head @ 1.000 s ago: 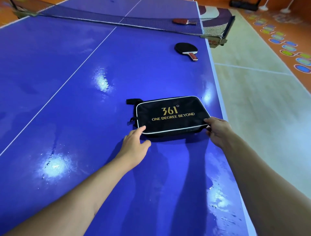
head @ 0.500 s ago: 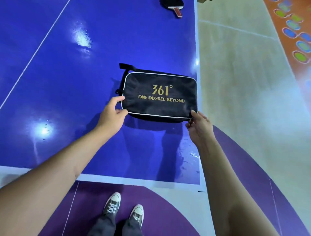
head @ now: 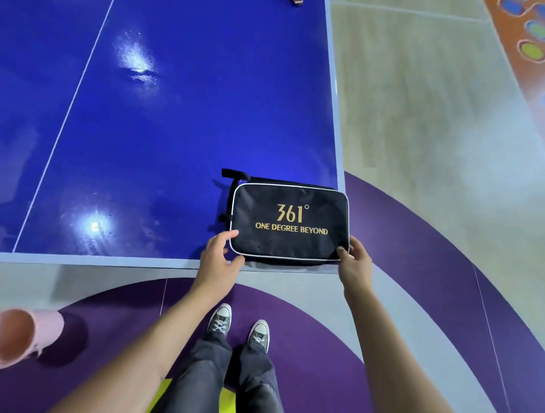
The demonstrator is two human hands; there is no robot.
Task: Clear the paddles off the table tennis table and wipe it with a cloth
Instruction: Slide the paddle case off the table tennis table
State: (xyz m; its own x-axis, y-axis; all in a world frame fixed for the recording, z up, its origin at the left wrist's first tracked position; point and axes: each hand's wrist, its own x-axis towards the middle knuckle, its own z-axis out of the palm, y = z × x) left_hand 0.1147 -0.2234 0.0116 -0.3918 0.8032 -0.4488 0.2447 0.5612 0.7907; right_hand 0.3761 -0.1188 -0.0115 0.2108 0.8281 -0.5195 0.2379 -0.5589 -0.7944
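A black paddle case [head: 289, 221] with gold "361° ONE DEGREE BEYOND" lettering lies at the near right corner of the blue table tennis table [head: 177, 132]. My left hand [head: 219, 259] pinches the case's near left corner. At the near right corner, my right hand [head: 354, 261] grips the case with the thumb on top. The tip of a paddle handle [head: 296, 2] shows at the top edge of the frame; its blade is out of view. No cloth is in sight.
The table's near edge [head: 97, 261] and right edge [head: 334, 88] meet at the case. My shoes [head: 239, 328] stand on purple and grey floor just below. A pink cylinder [head: 28, 336] stands on the floor at lower left. Wet glare patches mark the tabletop.
Both hands have drawn the case toward me, from mid-table to the near right corner. The view has tilted down, so the net and paddles have left the frame.
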